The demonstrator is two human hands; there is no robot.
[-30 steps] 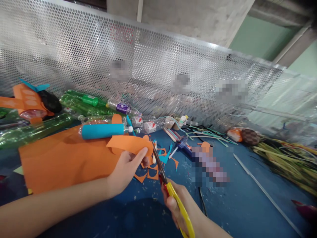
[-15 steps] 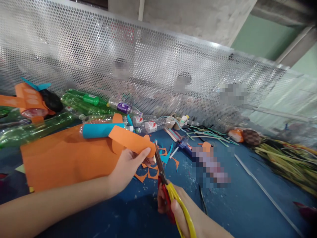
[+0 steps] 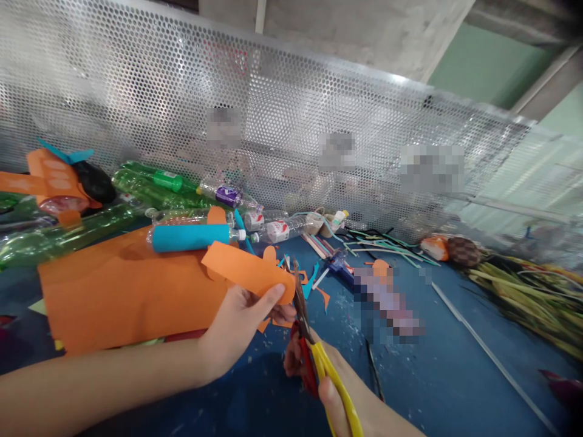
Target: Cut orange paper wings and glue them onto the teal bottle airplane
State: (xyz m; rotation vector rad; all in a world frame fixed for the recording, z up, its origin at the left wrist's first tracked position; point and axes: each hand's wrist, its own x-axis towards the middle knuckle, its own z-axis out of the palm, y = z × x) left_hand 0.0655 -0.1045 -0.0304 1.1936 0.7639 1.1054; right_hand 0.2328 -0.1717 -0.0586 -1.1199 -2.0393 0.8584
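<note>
Between the thumb and fingers of my left hand [image 3: 248,321] is a strip of orange paper [image 3: 241,264] with a rounded right end. My right hand [image 3: 337,382] is closed around the yellow and red handles of a pair of scissors [image 3: 303,312]. The scissor blades point up and stand slightly apart at the strip's rounded end. Behind the strip, a plastic bottle wrapped in blue paper [image 3: 191,237] lies on its side. Under it spreads a large orange sheet [image 3: 136,297]. Orange and blue paper scraps [image 3: 323,298] lie just beyond the blades.
Green bottles [image 3: 91,230] and clear bottles [image 3: 279,229] line the back by a perforated metal screen [image 3: 282,115]. A bottle model in orange paper [image 3: 54,176] sits far left. Thin sticks [image 3: 382,246], dry leaves [image 3: 514,291] and a long pale rod [image 3: 492,358] lie right on the blue table [image 3: 437,388].
The orange strip and my left hand have shifted slightly right and down, uncovering more of the blue-wrapped bottle. The scissor blades have opened a little at the strip's end.
</note>
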